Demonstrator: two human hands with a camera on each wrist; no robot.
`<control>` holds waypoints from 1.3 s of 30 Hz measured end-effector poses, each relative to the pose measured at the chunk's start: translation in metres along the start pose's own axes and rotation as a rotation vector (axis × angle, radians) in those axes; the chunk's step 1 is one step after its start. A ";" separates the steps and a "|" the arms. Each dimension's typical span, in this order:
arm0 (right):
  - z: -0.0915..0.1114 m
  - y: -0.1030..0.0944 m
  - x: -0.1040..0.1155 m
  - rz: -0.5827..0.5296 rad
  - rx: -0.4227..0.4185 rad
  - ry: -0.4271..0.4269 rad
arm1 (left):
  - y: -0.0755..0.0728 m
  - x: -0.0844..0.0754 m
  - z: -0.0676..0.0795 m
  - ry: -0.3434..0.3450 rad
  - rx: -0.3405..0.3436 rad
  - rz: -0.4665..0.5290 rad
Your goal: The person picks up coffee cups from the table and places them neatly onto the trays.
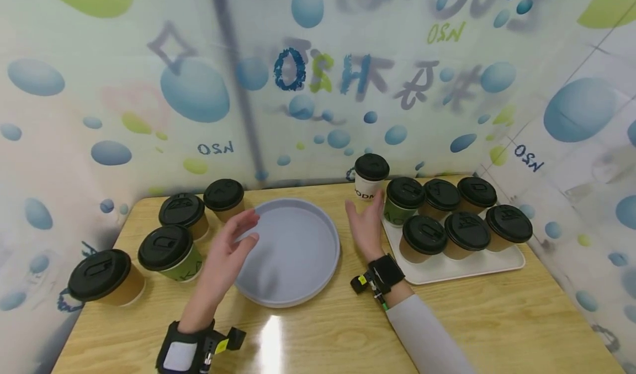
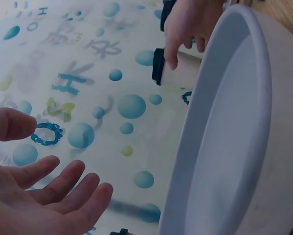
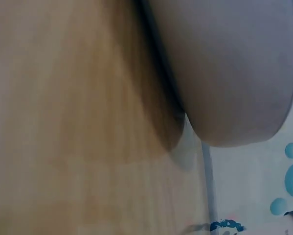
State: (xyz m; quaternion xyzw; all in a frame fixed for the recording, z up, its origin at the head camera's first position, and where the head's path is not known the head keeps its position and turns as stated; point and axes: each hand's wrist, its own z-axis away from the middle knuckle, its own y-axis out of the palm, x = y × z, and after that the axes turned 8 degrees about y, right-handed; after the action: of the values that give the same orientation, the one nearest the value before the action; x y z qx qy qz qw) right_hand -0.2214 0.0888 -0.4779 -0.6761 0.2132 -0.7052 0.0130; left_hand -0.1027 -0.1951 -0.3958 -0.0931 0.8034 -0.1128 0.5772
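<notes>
A round grey tray (image 1: 290,252) lies in the middle of the wooden table (image 1: 318,330). My left hand (image 1: 233,241) hovers open over its left rim, fingers relaxed, holding nothing; the left wrist view shows the open fingers (image 2: 58,191) beside the tray's rim (image 2: 210,122). My right hand (image 1: 365,219) is open just right of the tray, fingers up near a white cup with a black lid (image 1: 370,178). The right wrist view shows only the tray's outer wall (image 3: 234,73) and the tabletop (image 3: 63,122).
Several lidded paper cups (image 1: 166,252) stand at the left of the tray. A white rectangular tray (image 1: 472,263) at the right carries several more lidded cups (image 1: 449,214). Printed bubble-pattern walls (image 1: 318,87) enclose the table on three sides.
</notes>
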 end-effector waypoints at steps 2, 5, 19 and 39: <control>-0.006 0.004 0.001 -0.013 -0.022 -0.006 | 0.000 0.001 0.000 -0.002 0.002 -0.004; -0.016 0.008 0.002 -0.047 -0.061 -0.023 | -0.001 0.002 0.001 -0.009 0.000 -0.007; -0.069 0.016 0.008 -0.188 -0.248 0.130 | -0.007 0.006 0.002 -0.073 -0.036 -0.001; -0.057 0.020 0.011 -0.166 -0.245 0.079 | -0.019 0.021 -0.006 -0.145 -0.061 0.017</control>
State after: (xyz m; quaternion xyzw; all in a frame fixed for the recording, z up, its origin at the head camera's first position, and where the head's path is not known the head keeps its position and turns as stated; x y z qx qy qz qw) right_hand -0.2826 0.0836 -0.4737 -0.6597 0.2413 -0.6985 -0.1365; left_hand -0.1150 -0.2189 -0.4073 -0.1117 0.7634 -0.0760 0.6317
